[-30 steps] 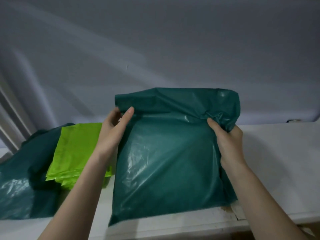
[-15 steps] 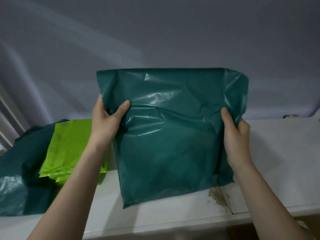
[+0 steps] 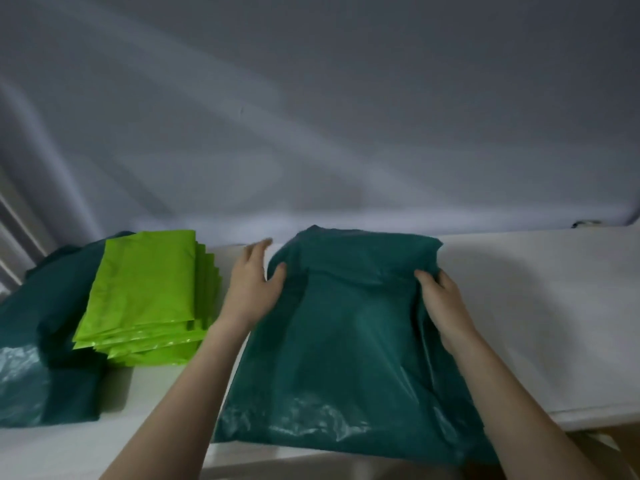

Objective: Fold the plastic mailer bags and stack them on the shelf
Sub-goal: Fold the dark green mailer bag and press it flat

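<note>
Dim, cool, even lighting. Soft pale streaks cross the wall; glare patches sit on the dark green bag near its front edge. Slight motion blur softens the left hand. Wide-angle bending at the edges.

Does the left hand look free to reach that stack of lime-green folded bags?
Probably yes: the left hand lies beside the lime-green stack, nothing between, though its thumb touches the dark green bag.
</note>
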Available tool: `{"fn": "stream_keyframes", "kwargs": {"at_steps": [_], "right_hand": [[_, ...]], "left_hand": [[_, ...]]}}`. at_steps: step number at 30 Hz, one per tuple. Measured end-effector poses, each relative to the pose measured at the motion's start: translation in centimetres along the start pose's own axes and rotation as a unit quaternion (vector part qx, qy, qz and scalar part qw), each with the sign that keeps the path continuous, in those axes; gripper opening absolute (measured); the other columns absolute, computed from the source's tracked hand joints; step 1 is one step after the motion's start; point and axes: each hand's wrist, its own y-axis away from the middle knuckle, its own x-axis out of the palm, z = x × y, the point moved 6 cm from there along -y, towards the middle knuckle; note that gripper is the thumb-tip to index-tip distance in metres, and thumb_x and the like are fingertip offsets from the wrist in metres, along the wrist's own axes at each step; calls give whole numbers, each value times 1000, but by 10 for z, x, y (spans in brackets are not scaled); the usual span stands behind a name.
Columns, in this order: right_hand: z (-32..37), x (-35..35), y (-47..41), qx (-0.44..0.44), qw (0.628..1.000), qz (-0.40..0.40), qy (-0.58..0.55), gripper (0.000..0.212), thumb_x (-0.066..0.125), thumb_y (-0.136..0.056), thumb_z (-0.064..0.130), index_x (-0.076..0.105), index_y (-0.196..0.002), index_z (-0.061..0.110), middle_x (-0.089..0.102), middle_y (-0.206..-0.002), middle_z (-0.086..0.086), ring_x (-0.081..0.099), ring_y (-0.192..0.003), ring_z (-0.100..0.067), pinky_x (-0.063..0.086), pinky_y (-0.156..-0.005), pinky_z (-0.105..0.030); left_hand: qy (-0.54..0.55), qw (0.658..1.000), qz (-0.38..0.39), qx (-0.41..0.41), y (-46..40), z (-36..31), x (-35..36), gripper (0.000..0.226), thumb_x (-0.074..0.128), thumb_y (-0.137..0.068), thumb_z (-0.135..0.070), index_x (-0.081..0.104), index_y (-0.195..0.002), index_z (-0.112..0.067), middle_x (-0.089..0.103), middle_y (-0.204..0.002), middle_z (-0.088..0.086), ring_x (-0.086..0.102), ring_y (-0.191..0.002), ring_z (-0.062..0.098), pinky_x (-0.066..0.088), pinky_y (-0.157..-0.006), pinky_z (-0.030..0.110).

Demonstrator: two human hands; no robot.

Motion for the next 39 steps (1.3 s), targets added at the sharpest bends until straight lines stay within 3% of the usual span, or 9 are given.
{"fn": "stream_keyframes", "kwargs": {"at_steps": [4, 6, 10, 17, 22, 27, 31, 34, 39], "right_hand": [[-10, 15, 2, -10, 978, 107, 177, 33, 42, -95, 28, 52, -126, 23, 59, -121, -1, 56, -110, -22, 44, -98, -36], [-13, 17, 2, -23, 963, 112, 244, 33, 37, -98, 30, 51, -126, 22, 60, -120, -5, 56, -109, -26, 44, -96, -35], [-13, 10, -3, -77, 947, 48, 309, 28, 41, -98, 24, 58, -116, 13, 67, -105, -13, 61, -95, -31, 49, -85, -35], [-10, 2, -13, -116, 930, -69, 342, 29, 50, -94, 25, 49, -117, 7, 65, -91, -16, 62, -80, -35, 51, -68, -39], [1, 10, -3, -170, 871, -93, 451, 38, 48, -91, 20, 48, -126, 5, 48, -117, -18, 43, -109, -34, 45, -80, -41], [6, 64, 35, -268, 837, 63, 473, 44, 41, -96, 39, 48, -131, 13, 48, -127, -7, 42, -118, -26, 42, -91, -39], [-18, 88, 52, -211, 829, 180, 486, 56, 26, -96, 54, 30, -143, 24, 36, -143, 5, 30, -132, -19, 30, -106, -40], [-29, 88, 50, -194, 824, 199, 493, 57, 24, -95, 56, 28, -144, 27, 31, -145, 9, 26, -133, -17, 26, -108, -39], [-39, 88, 41, -136, 851, 206, 463, 58, 27, -91, 62, 23, -143, 37, 23, -150, 5, 15, -141, -20, 13, -116, -44]], "left_hand": [[-91, 991, 91, 43, 10, -4, 33, 45, 43, -97, -33, 42, -138, -14, 43, -141, 8, 37, -130, 26, 26, -110, 31], [-135, 981, 134, 25, 16, 5, 46, 49, 38, -98, -40, 38, -141, -17, 40, -143, 6, 35, -132, 26, 27, -111, 35], [-212, 958, 191, -24, 30, 27, 60, 53, 28, -98, -46, 29, -145, -22, 33, -150, 4, 31, -136, 27, 23, -114, 37], [-270, 948, 159, -46, 35, 33, 63, 52, 21, -98, -47, 34, -143, -24, 33, -150, -1, 27, -139, 22, 18, -116, 38], [-266, 951, 150, -55, 36, 31, 65, 54, 20, -98, -50, 31, -144, -24, 32, -151, 0, 24, -141, 23, 16, -117, 40], [-253, 956, 140, 43, 38, 9, 58, 46, 26, -97, -49, 40, -136, -29, 41, -141, -8, 29, -135, 16, 13, -115, 43], [-261, 942, 200, 62, 47, 9, 59, 45, 25, -97, -50, 38, -136, -31, 43, -137, -9, 36, -128, 15, 19, -108, 39], [-267, 935, 228, 52, 50, 16, 64, 48, 23, -96, -51, 34, -139, -32, 39, -142, -7, 34, -130, 16, 18, -109, 38], [-272, 934, 228, 39, 46, 18, 69, 49, 23, -95, -52, 33, -139, -33, 39, -145, -6, 32, -133, 18, 16, -108, 38]]}}
